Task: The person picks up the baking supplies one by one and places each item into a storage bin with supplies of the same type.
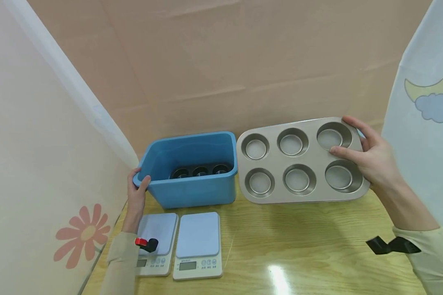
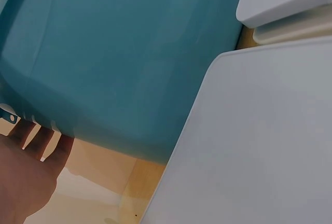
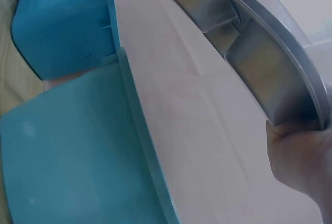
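Observation:
A gold six-cup muffin pan point(image 1: 299, 162) hangs tilted above the wooden table to the right of a blue plastic bin point(image 1: 192, 172). My right hand point(image 1: 348, 137) grips the pan's right edge, thumb on top by the far right cup. In the right wrist view the pan's underside point(image 3: 259, 63) shows above that hand point(image 3: 301, 162). My left hand point(image 1: 138, 181) holds the bin's left rim, thumb inside. Its fingers point(image 2: 31, 151) lie under the rim against the bin wall point(image 2: 119, 53). A dark muffin tin point(image 1: 201, 171) lies at the bottom of the bin.
Two white kitchen scales point(image 1: 156, 241) point(image 1: 198, 246) sit side by side in front of the bin. Pale curtains close in both sides and a beige wall the back. A second blue container point(image 3: 72, 156) shows beneath the pan in the right wrist view.

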